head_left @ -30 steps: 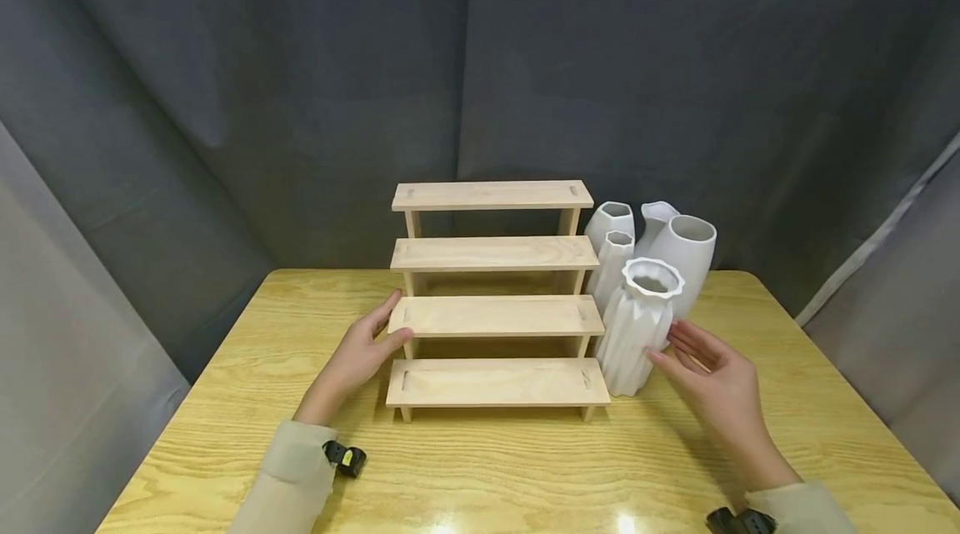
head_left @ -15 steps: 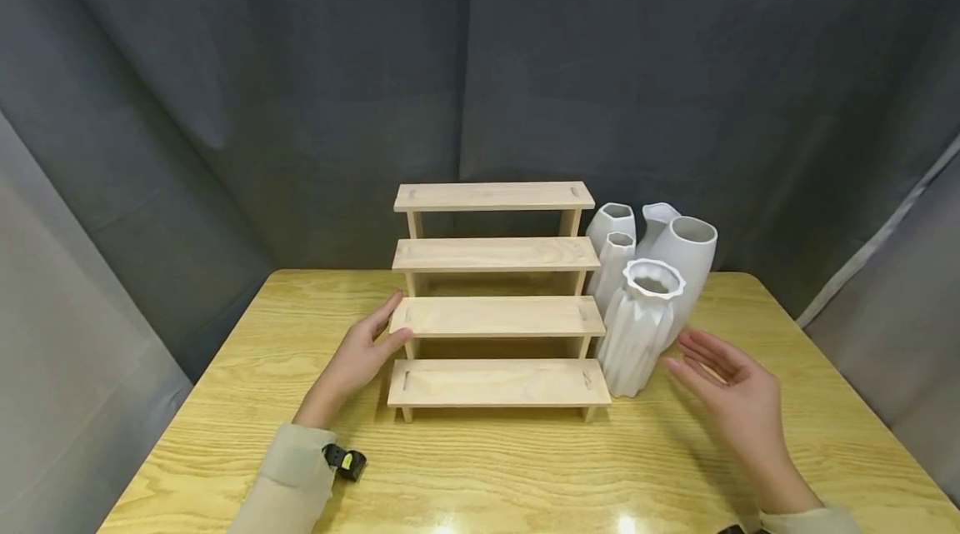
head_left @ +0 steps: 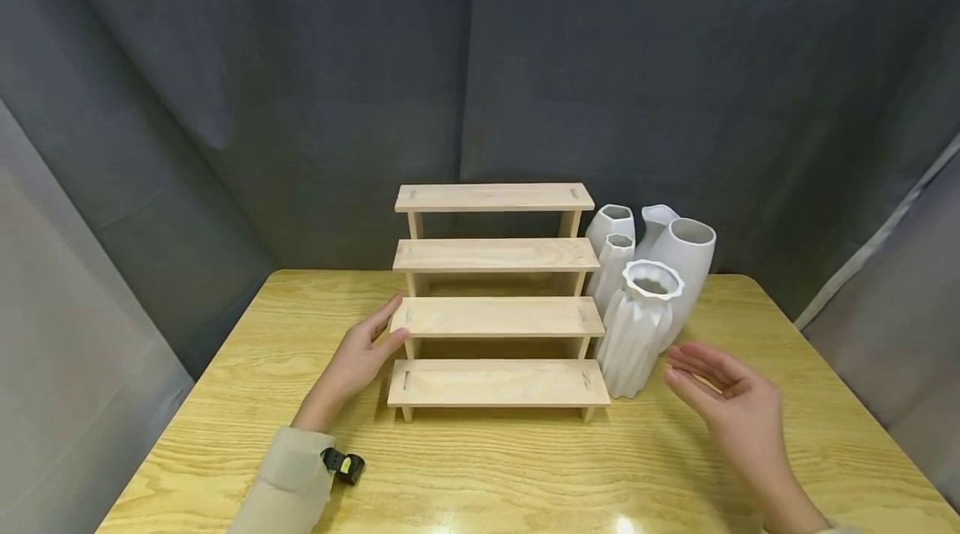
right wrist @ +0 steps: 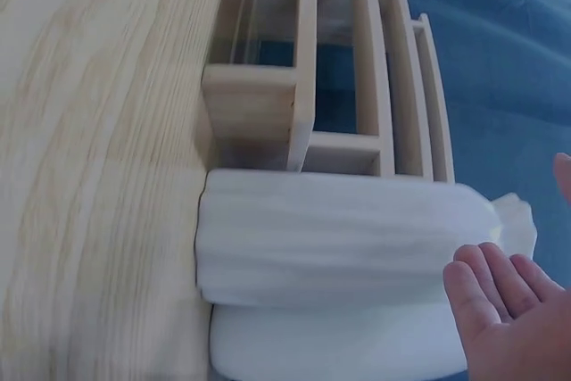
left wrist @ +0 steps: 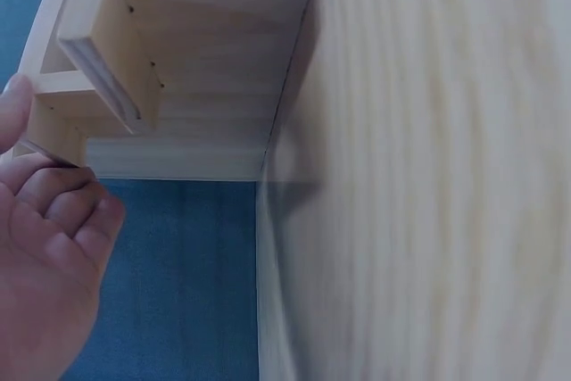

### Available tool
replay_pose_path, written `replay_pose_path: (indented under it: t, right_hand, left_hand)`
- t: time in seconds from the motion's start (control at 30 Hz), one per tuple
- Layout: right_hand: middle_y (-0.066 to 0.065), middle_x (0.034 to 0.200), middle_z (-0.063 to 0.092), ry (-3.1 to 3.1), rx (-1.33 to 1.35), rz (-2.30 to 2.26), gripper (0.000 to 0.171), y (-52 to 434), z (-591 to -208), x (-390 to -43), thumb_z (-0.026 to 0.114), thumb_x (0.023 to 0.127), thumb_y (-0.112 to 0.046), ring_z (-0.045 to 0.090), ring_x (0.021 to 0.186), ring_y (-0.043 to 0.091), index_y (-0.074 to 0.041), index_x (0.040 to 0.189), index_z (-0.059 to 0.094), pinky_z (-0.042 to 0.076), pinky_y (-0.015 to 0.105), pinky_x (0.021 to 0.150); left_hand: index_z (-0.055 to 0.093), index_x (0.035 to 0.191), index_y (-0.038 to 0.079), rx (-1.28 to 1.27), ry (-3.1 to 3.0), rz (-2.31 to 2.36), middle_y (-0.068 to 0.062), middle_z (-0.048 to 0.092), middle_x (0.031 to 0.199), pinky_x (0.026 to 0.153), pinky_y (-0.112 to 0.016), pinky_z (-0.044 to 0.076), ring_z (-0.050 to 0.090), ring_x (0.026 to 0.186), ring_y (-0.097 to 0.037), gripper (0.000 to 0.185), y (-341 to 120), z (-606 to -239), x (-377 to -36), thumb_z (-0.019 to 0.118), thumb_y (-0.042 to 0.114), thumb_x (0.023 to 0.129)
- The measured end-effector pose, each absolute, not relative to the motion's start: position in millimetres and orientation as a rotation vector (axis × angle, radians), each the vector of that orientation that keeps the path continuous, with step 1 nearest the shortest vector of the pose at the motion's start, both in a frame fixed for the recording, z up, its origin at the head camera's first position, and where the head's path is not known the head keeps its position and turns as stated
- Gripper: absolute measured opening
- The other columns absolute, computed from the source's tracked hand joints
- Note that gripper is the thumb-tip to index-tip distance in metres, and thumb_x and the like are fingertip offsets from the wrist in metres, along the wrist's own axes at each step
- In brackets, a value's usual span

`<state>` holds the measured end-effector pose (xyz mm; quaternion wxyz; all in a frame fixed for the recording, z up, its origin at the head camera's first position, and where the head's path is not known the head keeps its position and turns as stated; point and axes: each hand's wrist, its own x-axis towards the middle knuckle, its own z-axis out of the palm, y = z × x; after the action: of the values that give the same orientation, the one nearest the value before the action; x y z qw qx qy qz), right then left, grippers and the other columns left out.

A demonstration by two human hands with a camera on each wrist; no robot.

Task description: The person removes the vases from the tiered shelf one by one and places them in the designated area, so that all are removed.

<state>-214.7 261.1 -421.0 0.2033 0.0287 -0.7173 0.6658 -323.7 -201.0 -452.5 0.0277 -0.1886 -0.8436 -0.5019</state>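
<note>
A four-tier wooden display stand (head_left: 497, 317) stands on the table. My left hand (head_left: 362, 357) grips its left end, thumb in front of the second step from the bottom and fingers behind. In the left wrist view, that hand (left wrist: 53, 238) is against the stand's side panel (left wrist: 55, 136). A white fluted vase (head_left: 637, 334) with a scalloped rim stands upright beside the stand's right end. Just right of this vase, my right hand (head_left: 738, 409) hovers with fingers extended and nothing held. The right wrist view shows the same hand (right wrist: 522, 318) apart from the fluted vase (right wrist: 339, 234).
Behind the fluted vase cluster a smooth rounded vase (head_left: 693, 259), a narrow vase (head_left: 611, 271), a faceted vase (head_left: 606, 224) and another with a flared lip (head_left: 654, 226), all white. A dark curtain (head_left: 480, 84) hangs behind the wooden table (head_left: 465, 476).
My right hand has let go of the fluted vase and drawn back a little toward the right and the near edge. The left hand keeps its place on the stand.
</note>
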Motion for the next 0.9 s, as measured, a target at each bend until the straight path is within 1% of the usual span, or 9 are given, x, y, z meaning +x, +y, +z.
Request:
replay_pose_path:
  t: [0.13,0.3,0.4,0.67,0.8,0.9]
  right_hand:
    - [0.006,0.109,0.073,-2.039,0.133,1.819,0.043,254.2,-417.0,-211.3,0.076,0.082,0.008,0.069,0.100,0.013,0.014,0.121,0.060,0.055,0.024,0.081]
    - [0.005,0.111,0.072,-2.100,0.174,1.772,0.043,246.7,-413.8,-207.5,0.076,0.083,0.006,0.069,0.100,0.013,0.014,0.122,0.060,0.055,0.024,0.081]
    - [0.008,0.111,0.072,-2.092,0.229,1.787,0.042,243.5,-413.8,-207.8,0.076,0.083,0.007,0.069,0.100,0.014,0.014,0.121,0.060,0.055,0.026,0.081]
    - [0.016,0.113,0.070,-2.029,0.402,1.868,0.040,229.0,-415.5,-214.8,0.073,0.082,0.013,0.070,0.100,0.019,0.017,0.120,0.060,0.054,0.031,0.083]
    - [0.023,0.114,0.068,-2.038,0.444,1.858,0.039,219.9,-417.9,-218.3,0.071,0.083,0.014,0.069,0.102,0.021,0.016,0.120,0.060,0.055,0.030,0.084]
    - [0.027,0.115,0.066,-2.070,0.459,1.832,0.036,212.6,-419.3,-220.9,0.070,0.086,0.011,0.068,0.104,0.020,0.015,0.121,0.061,0.054,0.028,0.086]
  left_hand:
    - [0.027,0.157,0.020,-0.583,-2.605,-1.535,0.003,0.021,0.161,0.116,-0.048,0.024,0.023,0.146,-0.027,0.065,-200.3,-451.8,-322.6,0.053,0.042,0.102]
    - [0.029,0.157,0.020,-0.567,-2.602,-1.518,0.005,0.023,0.160,0.116,-0.046,0.024,0.025,0.145,-0.024,0.063,-199.3,-452.1,-321.3,0.052,0.042,0.102]
    - [0.031,0.156,0.019,-0.557,-2.594,-1.503,0.005,0.025,0.159,0.116,-0.044,0.025,0.027,0.145,-0.023,0.062,-199.0,-452.6,-321.0,0.052,0.042,0.102]
    - [0.040,0.152,0.013,-0.538,-2.568,-1.445,0.005,0.033,0.156,0.114,-0.041,0.030,0.034,0.141,-0.022,0.059,-200.2,-451.6,-317.9,0.054,0.041,0.102]
    - [0.041,0.151,0.010,-0.552,-2.567,-1.406,0.001,0.034,0.155,0.113,-0.043,0.031,0.036,0.140,-0.025,0.058,-199.7,-449.7,-315.1,0.052,0.039,0.102]
    - [0.042,0.151,0.011,-0.540,-2.592,-1.350,-0.001,0.034,0.155,0.113,-0.044,0.031,0.036,0.140,-0.025,0.055,-199.3,-449.3,-313.2,0.051,0.038,0.103]
